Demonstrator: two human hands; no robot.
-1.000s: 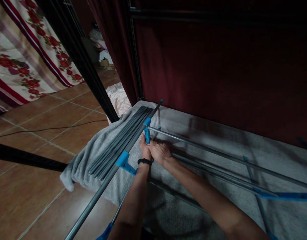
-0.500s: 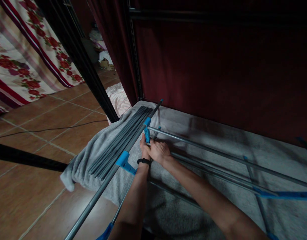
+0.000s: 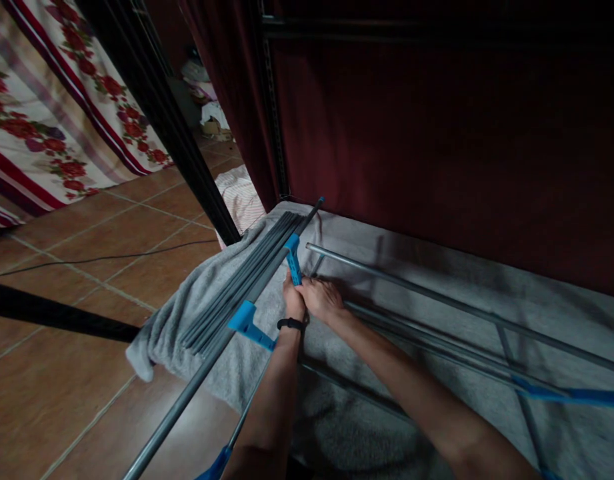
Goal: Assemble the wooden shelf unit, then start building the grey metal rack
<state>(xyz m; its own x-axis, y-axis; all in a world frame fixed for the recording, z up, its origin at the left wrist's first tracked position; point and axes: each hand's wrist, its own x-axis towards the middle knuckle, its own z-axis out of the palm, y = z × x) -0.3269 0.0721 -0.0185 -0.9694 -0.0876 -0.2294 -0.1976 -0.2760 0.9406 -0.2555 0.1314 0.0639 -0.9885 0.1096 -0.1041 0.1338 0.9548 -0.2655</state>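
Note:
My left hand [image 3: 293, 297], with a black band at its wrist, is closed at the lower end of a blue plastic bracket [image 3: 294, 260]. My right hand [image 3: 321, 297] presses against it from the right, fingers curled at the same lower end; the exact grip is partly hidden. The bracket's top sits on a long grey tube [image 3: 201, 373] that slants across the view. A second blue bracket [image 3: 251, 325] is on that tube, nearer to me. A long metal tube [image 3: 401, 287] reaches in from the right, its bare end apart from the bracket.
A bundle of thin grey tubes [image 3: 247, 283] lies on the grey blanket [image 3: 161, 333], left of my hands. More tubes [image 3: 437, 343] and a blue part [image 3: 581, 395] lie to the right. Black posts [image 3: 161, 127], a dark red curtain [image 3: 387, 147] and tiled floor [image 3: 101, 233] surround the bed.
The long tube's end has come away from the top of the blue bracket, leaving a gap. The bracket has tilted slightly. Both hands stay at its lower end.

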